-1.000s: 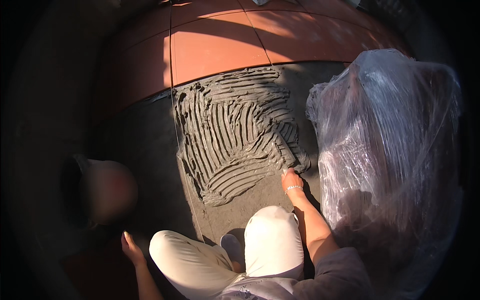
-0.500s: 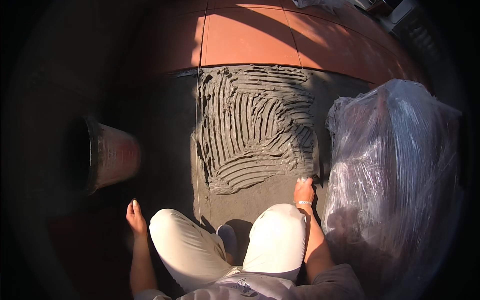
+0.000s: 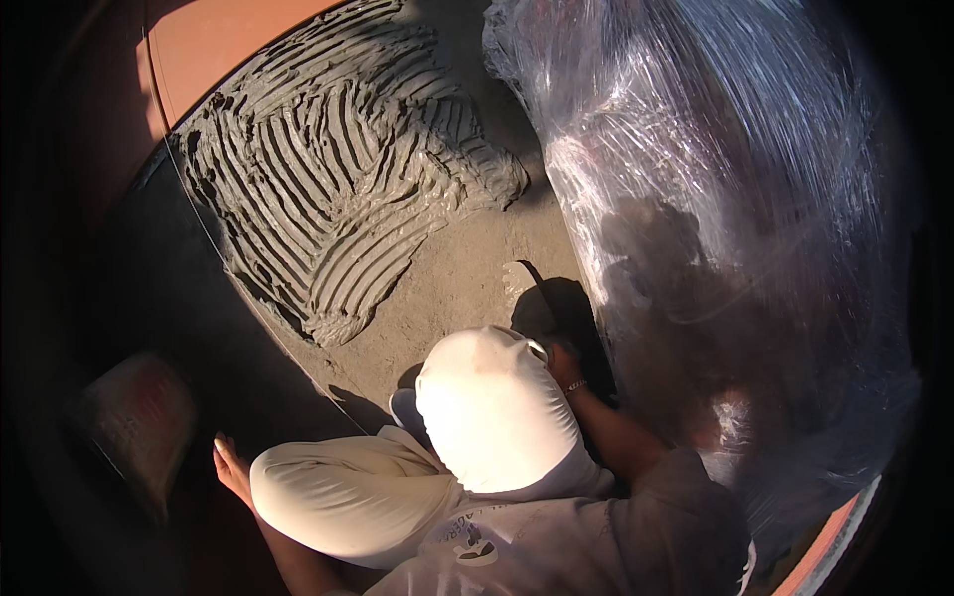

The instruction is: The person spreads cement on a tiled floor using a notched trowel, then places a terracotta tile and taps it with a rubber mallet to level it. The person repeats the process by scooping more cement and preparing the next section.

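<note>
My right hand (image 3: 563, 368), in shadow beside my right knee, is closed round the handle of a trowel (image 3: 538, 350). The knee and the dark hide much of the tool. Ahead lies a bed of wet grey mortar (image 3: 328, 179), combed into curved ridges over the rough base. My left hand (image 3: 231, 465) is just outside my left knee, its fingers stretched out with nothing in them. A bucket (image 3: 139, 422) stands in deep shadow farther left.
Plastic-wrapped stacked goods (image 3: 676, 149) rise close on my right. Terracotta-coloured slabs (image 3: 229, 40) border the mortar at the far side. A taut string line (image 3: 214, 238) runs along the mortar's left edge. Bare grey base (image 3: 467, 268) lies before my knees.
My view has swung to the right and turned. My right hand has drawn back with the trowel from the mortar's right edge to beside my knee. My left hand stays by the left knee.
</note>
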{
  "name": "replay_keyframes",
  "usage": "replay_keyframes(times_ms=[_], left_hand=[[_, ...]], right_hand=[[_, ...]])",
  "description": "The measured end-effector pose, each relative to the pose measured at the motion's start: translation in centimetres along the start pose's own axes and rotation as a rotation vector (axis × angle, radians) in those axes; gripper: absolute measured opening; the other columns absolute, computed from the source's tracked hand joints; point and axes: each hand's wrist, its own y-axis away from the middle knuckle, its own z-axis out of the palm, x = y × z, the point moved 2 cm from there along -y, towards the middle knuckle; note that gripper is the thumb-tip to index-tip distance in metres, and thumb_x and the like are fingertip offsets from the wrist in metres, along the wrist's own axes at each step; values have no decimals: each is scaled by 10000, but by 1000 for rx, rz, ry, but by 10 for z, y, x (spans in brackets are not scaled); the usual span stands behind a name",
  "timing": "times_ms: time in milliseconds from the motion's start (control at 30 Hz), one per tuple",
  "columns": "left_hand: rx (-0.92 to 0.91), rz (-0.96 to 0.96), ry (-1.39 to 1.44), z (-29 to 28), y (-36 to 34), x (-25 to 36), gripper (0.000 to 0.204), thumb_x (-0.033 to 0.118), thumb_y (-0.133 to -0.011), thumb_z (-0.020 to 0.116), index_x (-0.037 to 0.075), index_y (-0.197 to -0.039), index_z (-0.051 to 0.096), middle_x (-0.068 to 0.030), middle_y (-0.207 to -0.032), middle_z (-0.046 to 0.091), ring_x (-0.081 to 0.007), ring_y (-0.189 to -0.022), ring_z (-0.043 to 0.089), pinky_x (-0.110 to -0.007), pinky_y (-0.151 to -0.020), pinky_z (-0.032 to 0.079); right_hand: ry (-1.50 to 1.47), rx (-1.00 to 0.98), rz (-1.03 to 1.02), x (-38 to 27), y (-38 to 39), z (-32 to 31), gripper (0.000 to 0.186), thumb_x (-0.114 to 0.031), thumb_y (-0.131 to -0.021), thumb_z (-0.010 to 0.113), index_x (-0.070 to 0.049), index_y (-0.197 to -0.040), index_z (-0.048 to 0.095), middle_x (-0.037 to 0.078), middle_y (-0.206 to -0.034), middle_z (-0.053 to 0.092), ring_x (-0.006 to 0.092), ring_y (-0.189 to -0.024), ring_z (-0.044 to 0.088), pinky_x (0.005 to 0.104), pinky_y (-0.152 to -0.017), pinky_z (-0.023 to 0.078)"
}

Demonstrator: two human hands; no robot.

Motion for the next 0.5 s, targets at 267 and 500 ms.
replay_keyframes(times_ms=[267, 500], left_hand=[[-140, 259, -286, 9, -12, 95, 376, 284, -961, 607, -26, -1173, 623, -115, -1127, 643, -189, -1008, 622, -287, -879, 481], [-96, 233, -539, -91, 55, 171, 380, 310, -917, 646, -10, -1122, 651, -195, -1221, 608, -319, -1070, 635, -357, -906, 518]], right_hand=[[199, -164, 137, 6, -46, -21, 420, -226, -776, 696, 9, -1112, 601, 228, -982, 669, 354, -923, 663, 409, -802, 523], [268, -285, -188, -160, -66, -84, 391, -199, -777, 725, 22, -1082, 620, 183, -943, 699, 294, -872, 686, 383, -782, 532]])
